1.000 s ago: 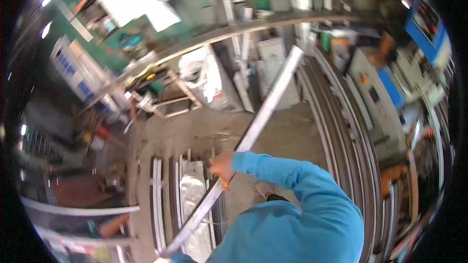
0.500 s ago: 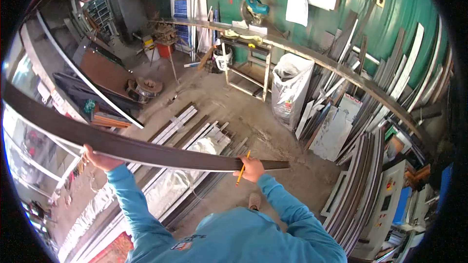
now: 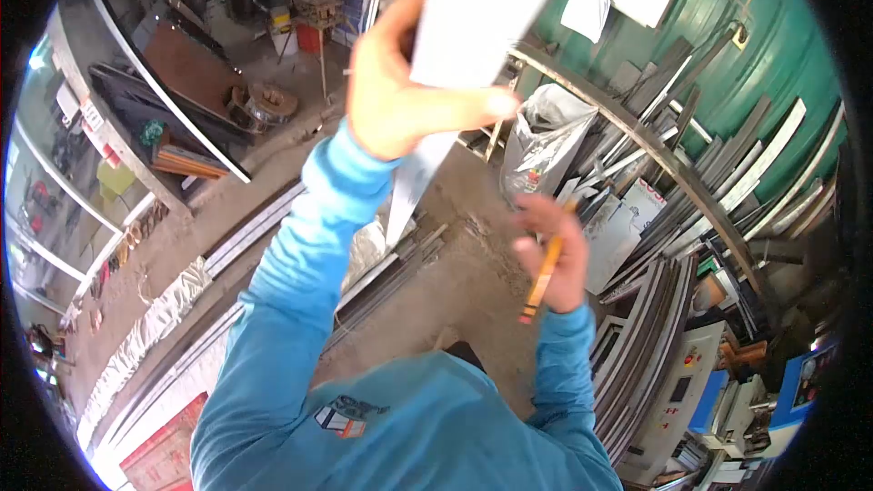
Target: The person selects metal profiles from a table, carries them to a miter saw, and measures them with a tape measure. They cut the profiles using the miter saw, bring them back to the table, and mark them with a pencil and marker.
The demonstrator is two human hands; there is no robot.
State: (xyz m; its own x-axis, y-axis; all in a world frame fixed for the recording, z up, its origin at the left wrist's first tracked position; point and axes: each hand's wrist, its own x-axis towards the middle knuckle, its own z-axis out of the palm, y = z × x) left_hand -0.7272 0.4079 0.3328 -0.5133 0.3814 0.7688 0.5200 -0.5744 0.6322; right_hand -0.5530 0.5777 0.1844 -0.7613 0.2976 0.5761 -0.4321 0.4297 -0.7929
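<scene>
My left hand [image 3: 391,86] is raised close to the camera, gripping a long profile [image 3: 482,23] tilted upright. Its pale face is overexposed near the top, and its narrow lower end hangs below my wrist. To the right, my right hand [image 3: 562,255] is apart from the profile and slightly blurred. A yellow pencil [image 3: 544,282] with a red end is held in its fingers, pointing down and left.
Long profiles [image 3: 264,227] lie on the floor at left. A plastic-wrapped bag [image 3: 546,141] stands beyond my right hand. Offcuts [image 3: 727,173] lean on the green wall [image 3: 764,0]. A machine with a control panel [image 3: 682,391] is at lower right.
The long profile has swung from lying across the view to a steep upright tilt in my left hand. My right hand has let go of it, keeping the pencil.
</scene>
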